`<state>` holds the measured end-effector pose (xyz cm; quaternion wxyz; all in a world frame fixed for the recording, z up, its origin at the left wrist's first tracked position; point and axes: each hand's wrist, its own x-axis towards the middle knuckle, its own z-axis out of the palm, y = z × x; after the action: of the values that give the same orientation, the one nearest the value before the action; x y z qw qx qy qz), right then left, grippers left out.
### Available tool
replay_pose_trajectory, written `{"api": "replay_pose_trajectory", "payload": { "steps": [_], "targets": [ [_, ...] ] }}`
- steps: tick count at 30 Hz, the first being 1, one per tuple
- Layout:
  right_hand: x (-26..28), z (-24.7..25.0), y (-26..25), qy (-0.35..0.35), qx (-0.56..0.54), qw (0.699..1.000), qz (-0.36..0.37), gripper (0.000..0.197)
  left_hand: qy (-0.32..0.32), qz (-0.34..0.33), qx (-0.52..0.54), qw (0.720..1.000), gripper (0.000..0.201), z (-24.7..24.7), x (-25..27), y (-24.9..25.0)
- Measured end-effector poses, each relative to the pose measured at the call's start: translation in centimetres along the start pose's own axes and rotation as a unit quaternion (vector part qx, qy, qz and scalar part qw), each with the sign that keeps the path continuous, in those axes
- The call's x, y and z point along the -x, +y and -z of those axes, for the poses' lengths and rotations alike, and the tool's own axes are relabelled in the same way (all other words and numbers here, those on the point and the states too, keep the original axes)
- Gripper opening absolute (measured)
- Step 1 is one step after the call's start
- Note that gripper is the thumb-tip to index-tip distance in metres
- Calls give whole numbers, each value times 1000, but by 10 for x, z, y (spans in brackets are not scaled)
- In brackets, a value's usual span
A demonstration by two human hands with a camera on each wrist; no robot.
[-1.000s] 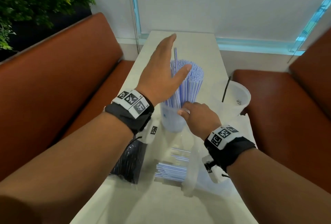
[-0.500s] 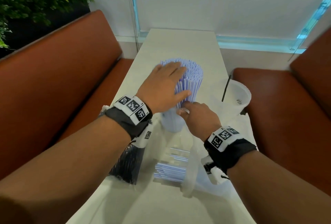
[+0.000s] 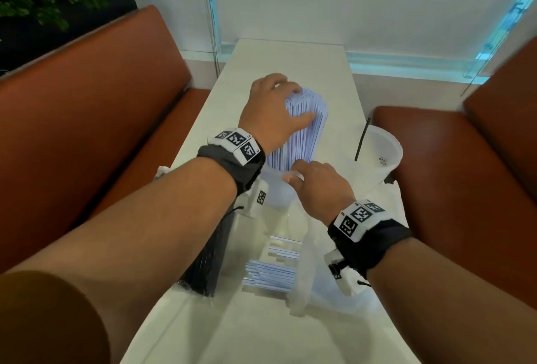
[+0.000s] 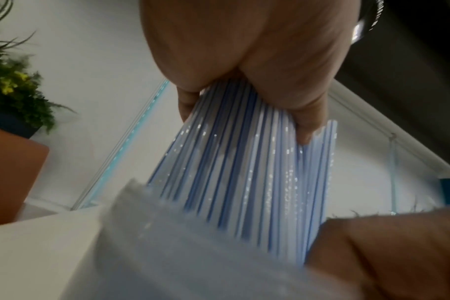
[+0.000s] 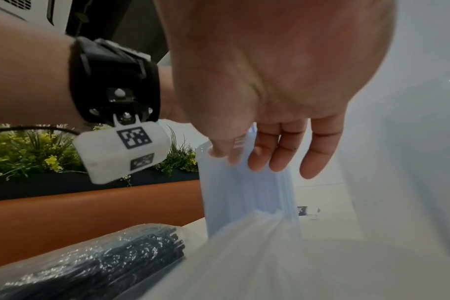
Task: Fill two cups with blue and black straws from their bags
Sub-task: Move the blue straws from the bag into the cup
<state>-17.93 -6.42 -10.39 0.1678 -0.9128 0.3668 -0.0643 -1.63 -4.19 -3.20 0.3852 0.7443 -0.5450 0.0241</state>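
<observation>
The left hand clasps the tops of the blue straws packed in the first cup; the right hand holds its rim. A hard downward push could tip that cup or splay straws onto the table.

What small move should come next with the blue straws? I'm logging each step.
Probably lift the left hand off: the blue straws stand packed in their cup, steadied by the right hand, while the other cup holds one black straw.

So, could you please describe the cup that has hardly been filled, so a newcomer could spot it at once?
Start at the pale table between the orange benches. Along its right edge stands a translucent cup. Unlike the cup packed with blue straws, it holds just one black straw.
</observation>
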Motion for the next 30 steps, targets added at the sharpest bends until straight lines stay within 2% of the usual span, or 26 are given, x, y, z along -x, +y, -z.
{"api": "replay_pose_trajectory", "payload": {
  "steps": [2,6,9,11,14,16,17,18,19,20,21,22,24,25,26,30],
  "targets": [
    [0,0,1,2,-8,1000,2,32,6,-14,-22,1000,69,-4,3,-2],
    [-1,2,0,4,-6,1000,5,31,-92,-19,-100,991,88,-2,16,-6],
    [0,6,-4,-22,0,1000,-13,31,-134,-7,-83,987,103,20,19,3],
    [4,8,-4,-16,-2,1000,2,30,-115,-12,-48,992,107,36,29,9],
    [20,10,-2,94,-35,995,12,21,-15,-36,18,999,92,56,52,10],
    [33,9,0,149,-23,988,-32,29,69,-51,52,995,63,67,70,5],
    [38,5,1,131,5,989,-65,41,89,-51,61,993,45,70,81,3],
    [43,1,2,86,35,990,-105,55,81,-45,64,994,30,70,91,2],
    [47,-5,3,30,67,987,-145,68,46,-38,58,997,20,68,102,2],
    [50,-10,4,-23,94,980,-175,76,-18,-31,40,999,16,64,112,1],
    [52,-15,6,-64,110,973,-192,79,-109,-28,6,994,16,57,122,-1],
    [53,-19,7,-91,113,970,-197,78,-211,-30,-41,976,18,49,133,-3],
    [54,-24,9,-119,96,971,-184,64,-379,-40,-130,915,37,29,155,-8],
    [54,-26,10,-124,87,972,-177,49,-426,-45,-146,892,49,18,166,-10],
    [55,-25,10,-129,78,973,-174,33,-450,-51,-144,880,59,8,175,-11],
    [56,-16,12,-128,10,974,-188,16,-488,-81,-114,862,87,-27,199,-8]
  ]
}}
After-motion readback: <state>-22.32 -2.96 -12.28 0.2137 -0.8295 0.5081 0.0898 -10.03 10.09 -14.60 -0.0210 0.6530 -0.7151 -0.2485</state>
